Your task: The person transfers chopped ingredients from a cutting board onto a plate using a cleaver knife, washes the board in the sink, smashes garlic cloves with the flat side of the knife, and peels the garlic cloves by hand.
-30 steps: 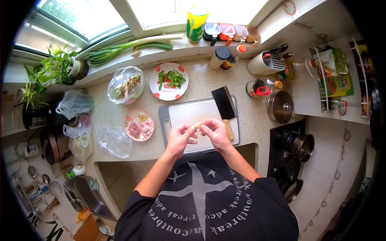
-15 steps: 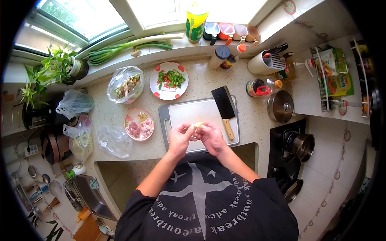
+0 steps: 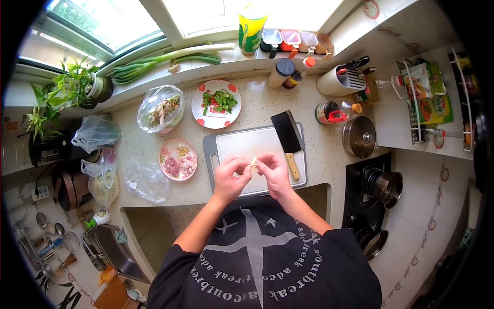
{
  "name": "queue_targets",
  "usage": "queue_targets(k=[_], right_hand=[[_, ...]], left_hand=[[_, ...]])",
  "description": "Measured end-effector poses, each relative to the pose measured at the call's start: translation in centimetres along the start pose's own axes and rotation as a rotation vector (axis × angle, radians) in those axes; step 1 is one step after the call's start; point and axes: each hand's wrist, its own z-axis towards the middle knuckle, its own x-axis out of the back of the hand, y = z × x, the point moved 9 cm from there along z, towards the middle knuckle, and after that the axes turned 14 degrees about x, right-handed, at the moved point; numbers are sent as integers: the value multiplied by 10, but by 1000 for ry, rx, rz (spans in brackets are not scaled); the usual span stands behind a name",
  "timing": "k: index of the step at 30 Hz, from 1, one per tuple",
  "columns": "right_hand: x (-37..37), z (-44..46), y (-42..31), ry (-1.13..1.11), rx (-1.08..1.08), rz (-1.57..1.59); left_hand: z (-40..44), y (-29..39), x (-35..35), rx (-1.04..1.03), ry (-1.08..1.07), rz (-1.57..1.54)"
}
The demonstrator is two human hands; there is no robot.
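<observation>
A small pale piece (image 3: 254,161), too small to name, is pinched between the fingertips of my left hand (image 3: 231,177) and my right hand (image 3: 275,175). Both hands are above the near part of a white cutting board (image 3: 236,144) with a grey rim. A cleaver (image 3: 286,135) with a dark blade and wooden handle lies on the board's right side. Left of the board, a pink-rimmed plate (image 3: 177,146) holds diced pink meat and small yellowish pieces. Behind it, a white plate with red dots (image 3: 216,122) carries chopped green and red peppers.
An open plastic bag (image 3: 161,109) of food scraps and a crumpled clear bag (image 3: 146,181) lie to the left. Bottles, a knife block (image 3: 339,81) and a lidded pan (image 3: 358,137) stand right. A stove (image 3: 360,193) is far right; green onions (image 3: 149,66) lie on the sill.
My fingers have shifted around the pale piece, which now stands more upright between them. My left fingers are curled closer together than a second ago. The cleaver and plates have stayed put.
</observation>
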Motion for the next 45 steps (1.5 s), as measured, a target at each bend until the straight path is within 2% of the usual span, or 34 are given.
queue_targets(k=[2,5,11,17,28,31,34,39,41,45], right_hand=[[2,2,-18,32,147,-196],[0,5,-37,-69,347,-429],[-11,3,-50,-145,402,-480],[-6,2,-12,-227,36,-101],[-4,2,1,-194,-66,45],[0,3,5,-168,-57,4],[17,6,21,-111,-91,-4],[49,12,43,-11,-146,-18],[64,17,55,-8,-132,-137],[89,27,78,16,-79,-396]], left_hand=[[-1,3,2,-30,28,51],[-3,10,4,-70,53,119],[-6,21,3,-124,85,175],[-8,41,0,-262,101,246],[-11,42,1,-283,86,265],[-10,35,1,-253,65,249],[-8,7,5,-44,6,111],[-7,-70,20,365,-94,-466],[-9,-90,31,410,-64,-498],[-8,-92,64,348,84,-478]])
